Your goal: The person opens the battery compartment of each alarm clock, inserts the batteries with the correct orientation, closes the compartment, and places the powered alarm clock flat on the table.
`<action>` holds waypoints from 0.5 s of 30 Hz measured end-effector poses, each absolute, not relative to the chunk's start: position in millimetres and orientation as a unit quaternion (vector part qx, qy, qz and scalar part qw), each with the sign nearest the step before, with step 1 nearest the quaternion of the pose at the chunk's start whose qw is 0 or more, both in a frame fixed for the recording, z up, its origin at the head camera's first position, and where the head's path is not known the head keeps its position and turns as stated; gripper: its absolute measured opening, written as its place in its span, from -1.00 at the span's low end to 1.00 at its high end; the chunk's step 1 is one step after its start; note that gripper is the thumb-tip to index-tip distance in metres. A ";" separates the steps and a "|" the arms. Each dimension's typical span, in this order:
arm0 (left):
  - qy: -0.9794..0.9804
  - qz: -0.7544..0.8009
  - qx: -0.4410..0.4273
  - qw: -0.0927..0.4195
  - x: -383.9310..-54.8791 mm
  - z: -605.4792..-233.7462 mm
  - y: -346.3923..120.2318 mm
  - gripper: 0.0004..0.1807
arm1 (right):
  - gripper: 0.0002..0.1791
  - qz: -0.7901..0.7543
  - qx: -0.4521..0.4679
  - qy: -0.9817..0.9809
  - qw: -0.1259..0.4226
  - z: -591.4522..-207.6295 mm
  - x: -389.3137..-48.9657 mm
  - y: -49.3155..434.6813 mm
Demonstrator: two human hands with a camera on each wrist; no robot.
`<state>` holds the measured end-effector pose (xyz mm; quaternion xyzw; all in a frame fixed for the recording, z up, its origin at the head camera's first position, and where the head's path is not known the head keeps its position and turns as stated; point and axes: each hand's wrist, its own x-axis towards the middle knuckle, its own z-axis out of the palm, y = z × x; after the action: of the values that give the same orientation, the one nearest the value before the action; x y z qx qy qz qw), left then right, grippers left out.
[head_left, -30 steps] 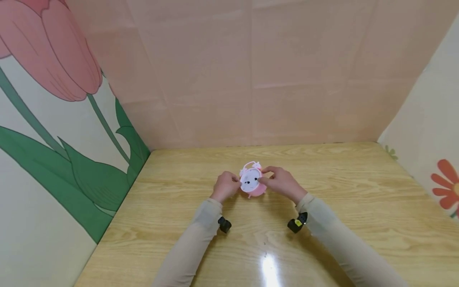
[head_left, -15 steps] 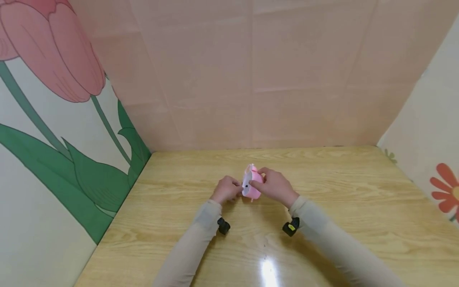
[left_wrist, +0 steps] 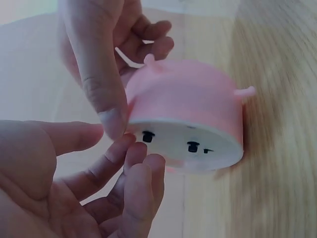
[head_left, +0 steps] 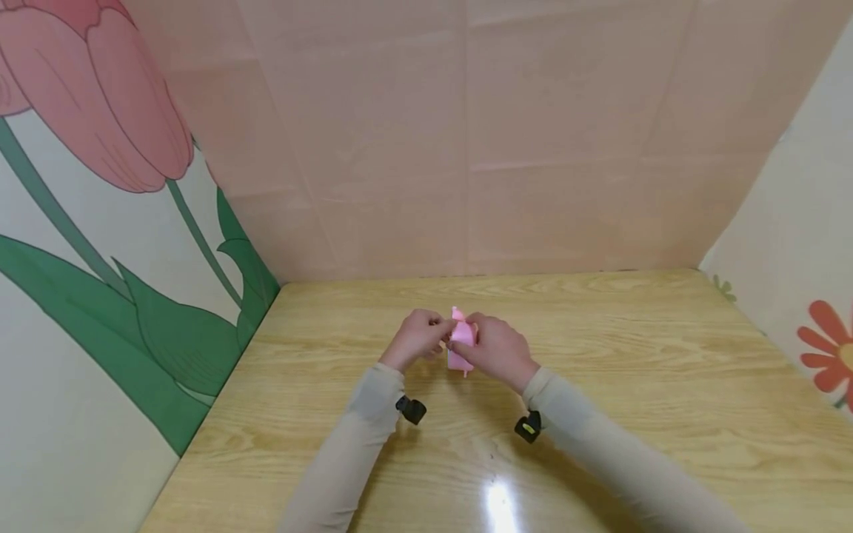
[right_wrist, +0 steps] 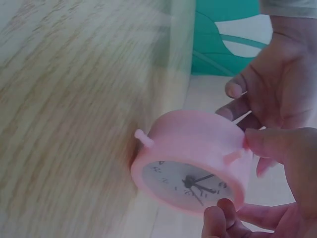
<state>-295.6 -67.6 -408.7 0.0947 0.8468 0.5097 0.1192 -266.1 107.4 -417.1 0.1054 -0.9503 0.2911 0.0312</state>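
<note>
A pink alarm clock (head_left: 460,360) with short pink feet is turned sideways close over the wooden table. My right hand (head_left: 500,349) grips it, its thumb (left_wrist: 111,119) at the rim near the back and its other fingers on the dial side. In the right wrist view the clock's dial (right_wrist: 185,183) shows numerals and dark hands. Its white back (left_wrist: 173,153), with two black knobs, faces my left hand (head_left: 417,334). My left fingertips (left_wrist: 141,153) are right at the edge of that back, thumb and fingers apart, gripping nothing visible.
The wood-grain table (head_left: 320,326) extends around both hands. A pinkish wall (head_left: 386,148) stands behind it. Panels painted with a tulip (head_left: 106,118) and a red flower (head_left: 829,344) border the left and right. Each wrist wears a small black camera (head_left: 411,409).
The clock has turned from showing its back to the head camera to standing edge-on, back facing left. My right hand has shifted left with it; my left fingers have come up beside the back.
</note>
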 end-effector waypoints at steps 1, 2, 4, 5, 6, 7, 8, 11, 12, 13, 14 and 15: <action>0.847 0.509 0.093 0.120 -295.4 -408.3 -67.2 -0.67 | -0.31 0.291 0.107 -0.950 0.034 -417.5 -266.6 107.1; 0.847 0.509 0.092 0.122 -295.3 -408.3 -66.7 -0.68 | -0.29 0.290 0.106 -0.950 0.035 -418.0 -266.8 106.7; 0.846 0.511 0.086 0.123 -295.1 -409.4 -65.6 -0.71 | -0.29 0.289 0.105 -0.951 0.035 -419.4 -267.8 106.3; 0.846 0.512 0.084 0.124 -294.9 -410.0 -65.1 -0.71 | -0.28 0.287 0.104 -0.951 0.034 -420.3 -268.3 106.4; 0.845 0.514 0.082 0.124 -294.7 -410.8 -64.6 -0.72 | -0.28 0.288 0.104 -0.951 0.033 -421.1 -268.7 106.8; 0.844 0.516 0.079 0.125 -294.4 -411.5 -64.1 -0.73 | -0.27 0.289 0.104 -0.951 0.031 -422.3 -269.6 107.7; 0.842 0.518 0.078 0.125 -294.2 -412.5 -63.6 -0.73 | -0.26 0.294 0.105 -0.950 0.026 -424.0 -270.6 109.0; 0.840 0.523 0.077 0.124 -293.9 -414.1 -61.9 -0.73 | -0.10 0.327 0.119 -0.938 -0.006 -430.8 -274.5 117.3; 0.839 0.525 0.077 0.123 -293.8 -414.8 -61.5 -0.73 | -0.02 0.340 0.123 -0.932 -0.024 -433.8 -275.9 120.7; 0.838 0.526 0.076 0.123 -293.8 -415.3 -61.1 -0.72 | 0.06 0.352 0.129 -0.926 -0.043 -437.4 -277.6 124.2; 0.837 0.528 0.075 0.124 -293.8 -415.4 -60.9 -0.72 | 0.14 0.361 0.134 -0.920 -0.064 -441.2 -279.2 127.5; 0.836 0.530 0.072 0.125 -293.8 -415.6 -60.7 -0.72 | 0.21 0.366 0.140 -0.916 -0.081 -444.9 -280.6 130.7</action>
<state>-293.8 -60.7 -415.6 0.0720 0.8355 0.5302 0.1248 -280.6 130.7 -444.9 0.1400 -0.9163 0.3664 -0.0808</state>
